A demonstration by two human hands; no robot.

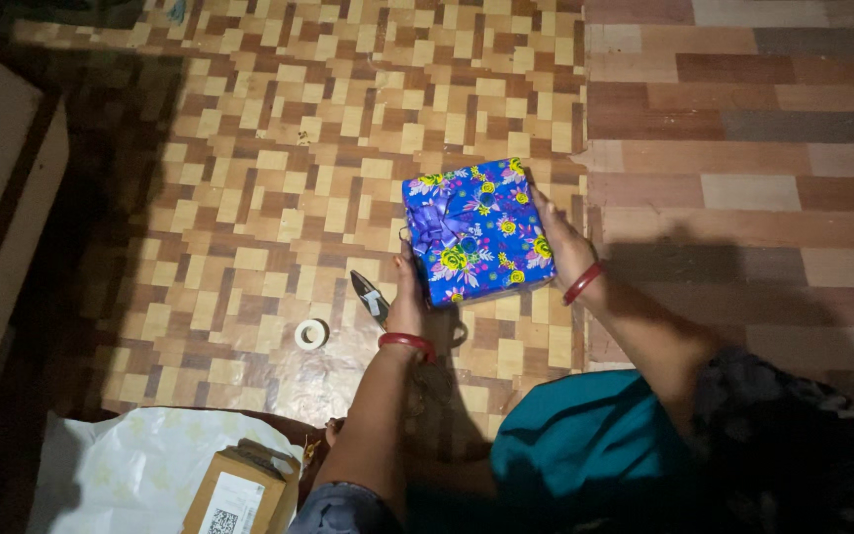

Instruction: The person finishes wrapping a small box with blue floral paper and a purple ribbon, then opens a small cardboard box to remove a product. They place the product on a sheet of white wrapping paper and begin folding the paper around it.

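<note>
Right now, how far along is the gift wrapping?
Mostly done: the square box in blue floral paper looks fully covered, with a purple bow on it. Left hand and right hand hold its sides. The white tape roll and scissors lie on the floor; whether the underside is taped is hidden.

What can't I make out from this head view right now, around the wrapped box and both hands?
- Wrapped box, head view: its underside and far sides face away from the camera.
- Left hand: fingertips hidden behind the box edge.
- Right hand: palm hidden against the box.
- Scissors: handles covered by the left hand.
- Cardboard box: cut off by the bottom edge.
- Tape roll: too small to tell how much is left.
</note>
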